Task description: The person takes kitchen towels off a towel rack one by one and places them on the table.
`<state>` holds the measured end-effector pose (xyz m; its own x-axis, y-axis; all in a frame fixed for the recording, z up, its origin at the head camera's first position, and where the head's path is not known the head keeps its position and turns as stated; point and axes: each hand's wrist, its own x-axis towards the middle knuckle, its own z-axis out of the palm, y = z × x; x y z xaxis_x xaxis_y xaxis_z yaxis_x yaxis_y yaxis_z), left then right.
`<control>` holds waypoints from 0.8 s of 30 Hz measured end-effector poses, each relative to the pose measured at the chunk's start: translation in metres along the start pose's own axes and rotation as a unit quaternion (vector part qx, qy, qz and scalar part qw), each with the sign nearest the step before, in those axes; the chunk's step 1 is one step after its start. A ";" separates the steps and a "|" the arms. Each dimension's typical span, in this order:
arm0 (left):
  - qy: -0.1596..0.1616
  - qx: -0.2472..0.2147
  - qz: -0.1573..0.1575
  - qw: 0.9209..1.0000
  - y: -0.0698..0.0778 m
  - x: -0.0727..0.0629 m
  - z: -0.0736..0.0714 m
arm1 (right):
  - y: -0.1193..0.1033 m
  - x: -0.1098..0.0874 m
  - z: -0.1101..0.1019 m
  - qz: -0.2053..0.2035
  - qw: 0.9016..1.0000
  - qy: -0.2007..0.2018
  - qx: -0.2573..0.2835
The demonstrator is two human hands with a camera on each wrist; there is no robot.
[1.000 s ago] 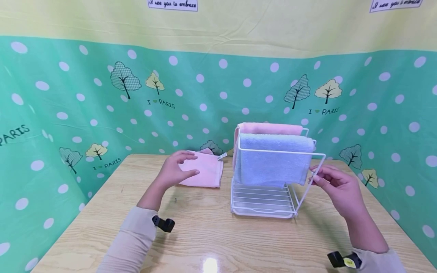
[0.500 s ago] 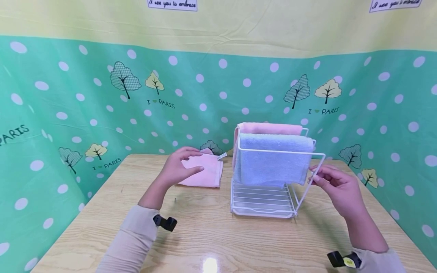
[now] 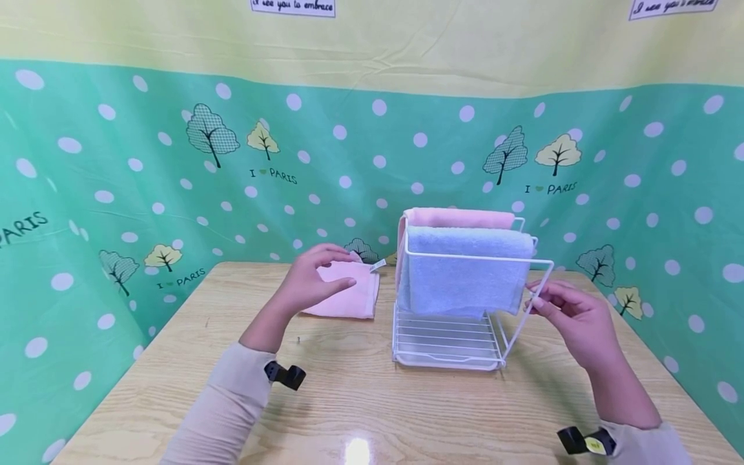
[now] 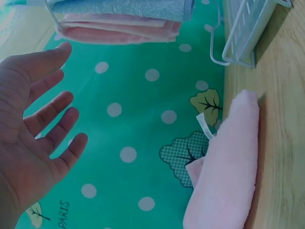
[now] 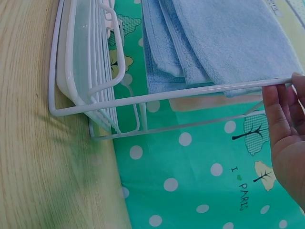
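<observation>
In the head view, my left hand (image 3: 308,281) is held over the folded pink towel (image 3: 354,297) on the table, thumb and fingers spread apart with nothing between them. The left wrist view shows the fingers loosely bent, well away from that pink towel (image 4: 226,171), which has a small white tag (image 4: 205,126). My right hand (image 3: 584,326) pinches the slanted side wire of the white wire rack (image 3: 447,362). Thumb and fingertips meet on that wire (image 5: 190,93) in the right wrist view. A blue towel (image 3: 467,278) hangs over the rack's bar, with another pink towel (image 3: 462,217) draped behind it.
The rack's lower shelf has a white drip tray (image 5: 69,57) beneath its wires. Behind the wooden table (image 3: 349,400) hangs a green and yellow patterned curtain (image 3: 325,148). A tiny dark speck (image 3: 299,340) lies left of centre on the tabletop.
My left hand has drifted right and slightly farther back over the folded pink towel. The right hand, the rack and the hung towels have stayed in place.
</observation>
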<state>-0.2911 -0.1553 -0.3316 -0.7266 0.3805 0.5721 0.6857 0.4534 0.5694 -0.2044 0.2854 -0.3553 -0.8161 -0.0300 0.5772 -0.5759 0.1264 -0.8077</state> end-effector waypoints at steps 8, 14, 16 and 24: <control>-0.001 -0.001 0.012 1.000 0.012 0.011 -0.001 | 0.000 0.000 -0.001 0.004 1.000 -0.001 -0.003; -0.004 -0.012 0.012 1.000 0.020 0.019 -0.003 | 0.000 0.000 -0.002 0.003 1.000 -0.001 -0.006; -0.006 -0.020 0.010 1.000 0.023 0.021 -0.003 | 0.001 0.000 -0.002 0.003 1.000 -0.001 -0.007; -0.011 -0.040 0.021 0.999 0.036 0.032 -0.006 | 0.002 0.000 -0.002 0.004 1.000 -0.001 -0.009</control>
<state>-0.2892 -0.1312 -0.2893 -0.6978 0.4157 0.5833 0.7157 0.3720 0.5911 -0.2056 0.2876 -0.3563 -0.8208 -0.0312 0.5704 -0.5684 0.1450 -0.8099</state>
